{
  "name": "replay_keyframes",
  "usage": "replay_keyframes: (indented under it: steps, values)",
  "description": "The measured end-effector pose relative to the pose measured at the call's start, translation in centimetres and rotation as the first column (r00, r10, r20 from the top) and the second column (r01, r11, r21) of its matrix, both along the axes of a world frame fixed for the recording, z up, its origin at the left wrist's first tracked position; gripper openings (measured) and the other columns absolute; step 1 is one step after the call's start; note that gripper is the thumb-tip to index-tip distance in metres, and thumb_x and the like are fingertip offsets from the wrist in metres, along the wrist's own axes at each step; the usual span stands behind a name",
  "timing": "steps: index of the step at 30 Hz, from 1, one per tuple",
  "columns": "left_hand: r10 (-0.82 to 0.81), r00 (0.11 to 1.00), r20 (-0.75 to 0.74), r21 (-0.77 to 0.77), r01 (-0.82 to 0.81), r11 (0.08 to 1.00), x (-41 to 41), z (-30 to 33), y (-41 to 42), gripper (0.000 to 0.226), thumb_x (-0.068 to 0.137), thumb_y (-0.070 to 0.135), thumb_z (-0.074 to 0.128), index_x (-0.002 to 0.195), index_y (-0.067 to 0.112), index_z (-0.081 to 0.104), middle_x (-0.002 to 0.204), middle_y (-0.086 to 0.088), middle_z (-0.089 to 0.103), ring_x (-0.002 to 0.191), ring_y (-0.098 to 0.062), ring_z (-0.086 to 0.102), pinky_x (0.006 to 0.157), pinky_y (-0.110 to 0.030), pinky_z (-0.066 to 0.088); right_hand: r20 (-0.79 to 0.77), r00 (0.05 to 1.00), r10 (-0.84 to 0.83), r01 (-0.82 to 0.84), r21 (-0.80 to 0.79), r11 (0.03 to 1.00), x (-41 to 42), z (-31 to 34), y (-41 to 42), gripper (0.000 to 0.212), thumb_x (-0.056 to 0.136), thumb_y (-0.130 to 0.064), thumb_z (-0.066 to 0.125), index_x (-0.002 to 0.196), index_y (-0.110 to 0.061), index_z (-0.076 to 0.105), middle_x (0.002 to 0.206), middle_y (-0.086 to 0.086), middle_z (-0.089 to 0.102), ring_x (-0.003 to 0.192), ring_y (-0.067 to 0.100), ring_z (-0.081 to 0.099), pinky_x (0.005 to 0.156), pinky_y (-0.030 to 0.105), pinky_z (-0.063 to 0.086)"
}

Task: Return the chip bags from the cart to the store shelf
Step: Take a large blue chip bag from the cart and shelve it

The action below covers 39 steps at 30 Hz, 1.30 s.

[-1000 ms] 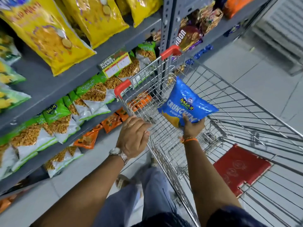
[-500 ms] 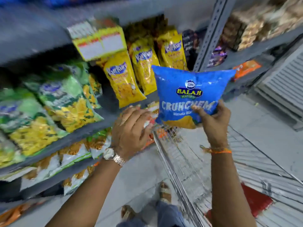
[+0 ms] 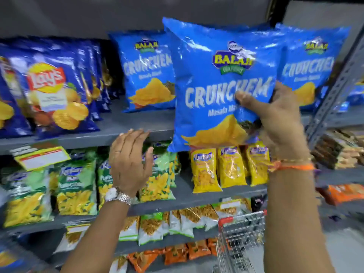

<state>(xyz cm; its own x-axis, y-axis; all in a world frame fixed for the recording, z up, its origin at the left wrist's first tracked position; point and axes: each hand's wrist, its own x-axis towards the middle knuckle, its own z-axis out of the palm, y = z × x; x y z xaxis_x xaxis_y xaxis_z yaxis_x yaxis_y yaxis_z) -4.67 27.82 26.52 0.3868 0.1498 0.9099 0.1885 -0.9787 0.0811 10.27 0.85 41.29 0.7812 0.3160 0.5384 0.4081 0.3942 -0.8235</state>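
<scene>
Bright blue chip bag (image 3: 218, 81) with white lettering and yellow chips, grey shelf (image 3: 122, 133).

Three blue Crunchem bags (image 3: 220, 85) are counted, three yellow packets (image 3: 230, 166), two hands (image 3: 130, 160), and one cart (image 3: 242, 233).

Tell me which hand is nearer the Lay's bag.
Left. The left hand hovers open by the shelf edge, below and right of the Lay's bag; the right hand is farther right, gripping the Crunchem bag.
</scene>
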Motion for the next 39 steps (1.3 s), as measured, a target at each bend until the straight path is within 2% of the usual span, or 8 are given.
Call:
replay_keyframes:
  steps: [8, 12, 15, 18, 27, 31, 35, 39]
  values:
    - [0.147, 0.989, -0.028, -0.06, -0.148, 0.987, -2.1, -0.1, 4.6, 0.038, 0.103, 0.026, 0.044, 0.127, 0.004, 0.064, 0.128, -0.014, 0.068, 0.122, -0.032, 0.059, 0.12, -0.043, 0.033, -0.077, 0.995, 0.065, -0.071, -0.069, 0.995, 1.0, 3.5, 12.4, 0.021, 0.076, 0.0, 0.085, 0.076, -0.015, 0.07, 0.069, -0.005, 0.077, 0.065, 0.008, 0.074, 0.064, 0.025, 0.06]
    - [0.136, 0.99, -0.032, -0.107, -0.138, 0.985, -2.6, -0.1, 5.3, 0.04, 0.103, 0.025, 0.043, 0.128, 0.002, 0.063, 0.13, -0.015, 0.067, 0.123, -0.034, 0.06, 0.114, -0.048, 0.042, -0.11, 0.99, 0.084, -0.095, -0.096, 0.991, 1.7, 2.3, 16.0, 0.021, 0.076, 0.001, 0.085, 0.093, -0.001, 0.073, 0.076, -0.002, 0.079, 0.072, 0.01, 0.076, 0.069, 0.026, 0.062]
    - [0.105, 0.994, -0.033, -0.109, -0.108, 0.988, -2.9, -0.2, 5.4, 0.041, 0.102, 0.022, 0.043, 0.13, 0.003, 0.064, 0.132, -0.014, 0.067, 0.125, -0.032, 0.059, 0.114, -0.049, 0.042, -0.153, 0.986, 0.059, -0.078, -0.118, 0.99, 1.9, 1.4, 17.6, 0.034, 0.078, -0.001, 0.085, 0.108, 0.009, 0.071, 0.102, 0.017, 0.078, 0.101, 0.031, 0.077, 0.085, 0.044, 0.063]
    - [0.097, 0.995, -0.031, -0.116, -0.1, 0.988, -3.1, -0.1, 5.3, 0.041, 0.1, 0.021, 0.044, 0.129, 0.002, 0.065, 0.131, -0.013, 0.067, 0.124, -0.031, 0.061, 0.116, -0.047, 0.04, -0.204, 0.977, 0.054, -0.083, -0.133, 0.988, 2.2, 1.3, 18.6, 0.055, 0.077, -0.009, 0.088, 0.124, 0.01, 0.064, 0.122, 0.024, 0.073, 0.117, 0.039, 0.07, 0.088, 0.042, 0.059]
    - [0.098, 0.995, -0.004, -0.168, -0.097, 0.981, -2.7, 0.8, 4.1, 0.036, 0.098, 0.021, 0.048, 0.123, 0.002, 0.066, 0.122, -0.014, 0.068, 0.117, -0.031, 0.061, 0.114, -0.044, 0.042, -0.148, 0.988, 0.045, -0.08, -0.235, 0.969, 2.7, 1.0, 17.7, 0.068, 0.076, -0.023, 0.089, 0.133, -0.003, 0.056, 0.125, 0.014, 0.071, 0.115, 0.03, 0.071, 0.099, 0.046, 0.059]
    - [0.03, 0.999, -0.023, -0.135, -0.033, 0.99, -2.3, 0.4, 3.0, 0.034, 0.098, 0.021, 0.048, 0.12, 0.004, 0.068, 0.118, -0.011, 0.069, 0.111, -0.03, 0.064, 0.114, -0.045, 0.042, -0.047, 0.996, -0.076, 0.062, -0.247, 0.967, 2.3, 0.7, 13.8, 0.07, 0.075, -0.035, 0.089, 0.133, -0.016, 0.055, 0.111, 0.005, 0.074, 0.104, 0.02, 0.073, 0.087, 0.033, 0.059]
    - [-0.075, 0.997, -0.024, -0.078, 0.073, 0.994, -0.8, 0.1, 2.4, 0.036, 0.099, 0.025, 0.046, 0.122, 0.008, 0.068, 0.121, -0.006, 0.069, 0.115, -0.024, 0.062, 0.114, -0.038, 0.04, 0.008, 0.928, -0.373, 0.372, 0.05, 0.927, 3.7, 0.2, 9.3, 0.033, 0.071, -0.028, 0.091, 0.091, -0.021, 0.067, 0.067, -0.007, 0.074, 0.065, 0.012, 0.073, 0.069, 0.034, 0.059]
    - [-0.134, 0.989, -0.065, -0.058, 0.13, 0.99, 0.8, 1.0, 1.7, 0.037, 0.099, 0.026, 0.046, 0.124, 0.009, 0.068, 0.12, -0.003, 0.069, 0.116, -0.018, 0.059, 0.116, -0.032, 0.036, -0.002, 0.776, -0.631, 0.629, 0.069, 0.774, 6.6, -0.6, 6.0, 0.057, 0.061, -0.041, 0.094, 0.102, -0.017, 0.063, 0.095, -0.002, 0.067, 0.083, 0.014, 0.061, 0.081, 0.044, 0.058]
